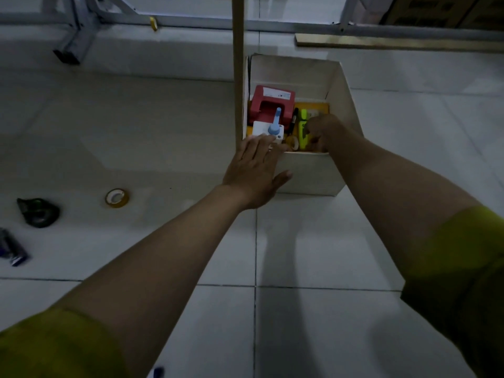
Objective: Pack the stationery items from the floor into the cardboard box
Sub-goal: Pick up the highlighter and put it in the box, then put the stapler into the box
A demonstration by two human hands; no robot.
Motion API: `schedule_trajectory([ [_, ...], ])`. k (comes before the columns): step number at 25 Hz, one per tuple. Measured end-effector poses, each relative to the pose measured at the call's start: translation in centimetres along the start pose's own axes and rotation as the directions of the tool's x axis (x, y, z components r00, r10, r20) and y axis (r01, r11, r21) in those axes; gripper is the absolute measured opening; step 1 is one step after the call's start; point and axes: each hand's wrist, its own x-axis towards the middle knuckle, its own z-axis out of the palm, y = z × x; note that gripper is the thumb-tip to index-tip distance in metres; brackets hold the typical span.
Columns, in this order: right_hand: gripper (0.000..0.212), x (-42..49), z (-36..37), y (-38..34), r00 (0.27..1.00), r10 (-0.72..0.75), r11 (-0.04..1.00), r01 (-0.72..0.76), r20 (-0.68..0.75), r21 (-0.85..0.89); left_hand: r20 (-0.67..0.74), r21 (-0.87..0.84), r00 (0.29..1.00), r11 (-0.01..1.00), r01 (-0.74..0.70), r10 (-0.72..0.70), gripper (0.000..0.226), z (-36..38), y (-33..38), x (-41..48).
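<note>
My left hand (253, 170) lies flat, fingers straight, on the 7 o'clock corner of the cardboard box (308, 173), holding nothing. My right hand (321, 132) is inside by the yellow highlighter (303, 129), fingers curled; I cannot tell if it grips anything. A tape roll (116, 198) lies on the floor at the box's 8 o'clock.

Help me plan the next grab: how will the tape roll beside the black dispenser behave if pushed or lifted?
The tape roll lies flat, so a push would probably slide it over the tiled floor, not roll it. Its open core suggests it is light and easy to pinch.
</note>
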Motion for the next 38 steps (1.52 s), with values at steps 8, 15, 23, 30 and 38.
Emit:
schedule_trajectory([
  [8,0.031,-2.9,2.0,-1.1,0.92,-0.153,0.986,0.169,-0.362,0.012,-0.024,-0.03,0.999,0.999,0.03,-0.031,0.065,0.0,-0.3,-1.5],
  [15,0.03,-8.3,6.3,0.2,0.617,-0.592,0.772,0.619,-0.518,-0.144,-0.042,-0.147,0.997,0.987,0.058,-0.065,0.066,-2.0,-2.2,-5.2],
  [23,0.045,-13.0,12.8,0.5,0.364,-0.923,0.384,0.885,-0.125,-0.264,-0.103,-0.176,0.958,0.953,0.247,-0.267,0.063,-3.9,-8.2,-11.7],
  [30,0.059,-15.6,22.0,-0.7,0.557,-0.688,0.581,0.807,0.464,-0.107,-0.087,-0.378,0.794,0.757,0.533,-0.602,0.064,-4.4,-13.7,-19.3],
  [38,0.064,-18.4,33.6,0.3,0.447,-0.443,0.597,0.794,0.777,-0.116,0.007,-0.427,0.535,0.482,0.766,-0.845,0.064,-3.2,-19.4,-27.6],
])
